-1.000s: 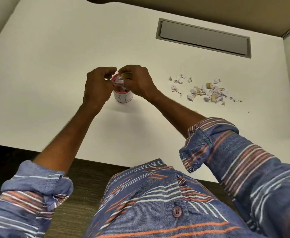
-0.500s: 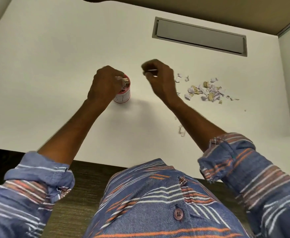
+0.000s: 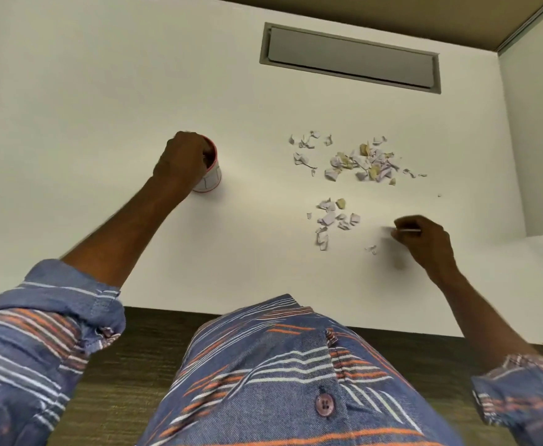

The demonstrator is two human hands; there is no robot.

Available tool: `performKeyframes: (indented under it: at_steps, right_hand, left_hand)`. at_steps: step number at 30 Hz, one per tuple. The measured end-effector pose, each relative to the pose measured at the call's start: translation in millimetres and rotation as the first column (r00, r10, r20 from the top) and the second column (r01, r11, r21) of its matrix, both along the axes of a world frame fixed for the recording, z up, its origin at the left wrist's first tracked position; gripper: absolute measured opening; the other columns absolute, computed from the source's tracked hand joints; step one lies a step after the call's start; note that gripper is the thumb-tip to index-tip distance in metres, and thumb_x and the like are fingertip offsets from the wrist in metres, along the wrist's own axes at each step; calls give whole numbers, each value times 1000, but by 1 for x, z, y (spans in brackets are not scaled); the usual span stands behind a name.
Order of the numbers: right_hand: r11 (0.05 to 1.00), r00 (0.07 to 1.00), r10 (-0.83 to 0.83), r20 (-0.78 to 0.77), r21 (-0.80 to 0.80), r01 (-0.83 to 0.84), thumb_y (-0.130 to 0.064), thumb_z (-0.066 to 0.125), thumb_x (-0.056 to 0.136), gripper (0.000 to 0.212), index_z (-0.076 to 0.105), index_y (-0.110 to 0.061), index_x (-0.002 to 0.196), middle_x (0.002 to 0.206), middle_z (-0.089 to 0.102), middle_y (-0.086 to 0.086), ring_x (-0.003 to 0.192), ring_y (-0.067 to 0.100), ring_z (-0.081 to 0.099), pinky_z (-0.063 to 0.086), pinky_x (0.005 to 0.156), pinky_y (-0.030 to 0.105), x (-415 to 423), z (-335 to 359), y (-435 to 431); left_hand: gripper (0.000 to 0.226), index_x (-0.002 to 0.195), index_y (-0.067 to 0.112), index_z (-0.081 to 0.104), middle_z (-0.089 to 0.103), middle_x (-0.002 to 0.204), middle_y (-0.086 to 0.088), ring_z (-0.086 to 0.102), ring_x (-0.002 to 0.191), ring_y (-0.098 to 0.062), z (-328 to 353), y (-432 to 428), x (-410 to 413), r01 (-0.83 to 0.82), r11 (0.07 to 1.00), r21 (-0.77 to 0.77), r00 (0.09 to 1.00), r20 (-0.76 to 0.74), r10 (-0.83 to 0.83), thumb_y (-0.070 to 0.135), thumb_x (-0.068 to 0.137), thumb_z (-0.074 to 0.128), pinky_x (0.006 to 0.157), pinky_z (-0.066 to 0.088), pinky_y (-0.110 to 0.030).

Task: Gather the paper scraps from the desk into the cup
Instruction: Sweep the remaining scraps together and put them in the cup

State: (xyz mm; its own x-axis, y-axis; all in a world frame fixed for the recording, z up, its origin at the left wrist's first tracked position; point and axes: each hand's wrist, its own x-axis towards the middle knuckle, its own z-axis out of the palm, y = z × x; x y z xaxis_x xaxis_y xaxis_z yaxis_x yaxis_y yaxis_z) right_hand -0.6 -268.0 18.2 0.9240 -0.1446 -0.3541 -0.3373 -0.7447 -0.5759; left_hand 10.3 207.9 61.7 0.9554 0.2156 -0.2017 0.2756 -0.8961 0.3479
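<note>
Right hand (image 3: 424,243) gone from cup (image 3: 211,177), white desk (image 3: 102,107) (scraps (image 3: 363,162) scattered), grey hatch (image 3: 350,57)

L hand (image 3: 183,160) grips cup (image 3: 210,179) from its left, fingers over the red rim. Cup stands upright on white desk (image 3: 102,91), left of centre. Big scatter of paper scraps (image 3: 360,162) far right, smaller cluster (image 3: 331,217) nearer, stray bit (image 3: 372,249) nearer still. R hand (image 3: 424,241) just right of that bit, fingers curled, blurred; pale sliver at fingertips, can't tell if pinched. Grey hatch (image 3: 350,59) at far edge.
</note>
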Motion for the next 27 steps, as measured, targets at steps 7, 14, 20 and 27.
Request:
performKeyframes:
  at_steps: [7,14,20,27]
  right_hand:
    - [984,972,145,-185,127,-122,-17,96,61,60,63,-12,110,93,62,4,74,18,58,47,65,15,-33,-7,-4]
    - [964,981,193,5,186,-191,-15,95,63,51,64,-11,102,90,66,7,66,14,57,46,62,6,-24,-32,60]
    - [962,927,122,355,189,-199,-18,76,88,28,67,-10,113,110,66,7,97,17,64,54,90,42,6,-40,96]
    - [736,705,677,212,-169,-656,-46,68,92,71,43,-15,151,163,30,13,154,34,20,24,125,47,-11,-53,97]
  left_hand:
    - [23,106,18,78,75,104,-12,69,97,-34,16,-1,-5,-76,989,-127,995,52,83,14,86,67,80,52,-31]
    - [23,108,17,77,75,108,-4,68,101,-18,38,-30,-15,-162,942,-293,939,247,238,17,87,68,90,50,-24]
    - [17,102,14,79,75,98,-6,68,81,-15,31,-100,-26,6,901,-433,935,321,148,12,88,70,84,58,-33]
    - [38,129,15,65,63,127,-4,59,117,-21,-20,-162,-35,143,892,-430,989,88,-117,9,91,66,104,47,-38]
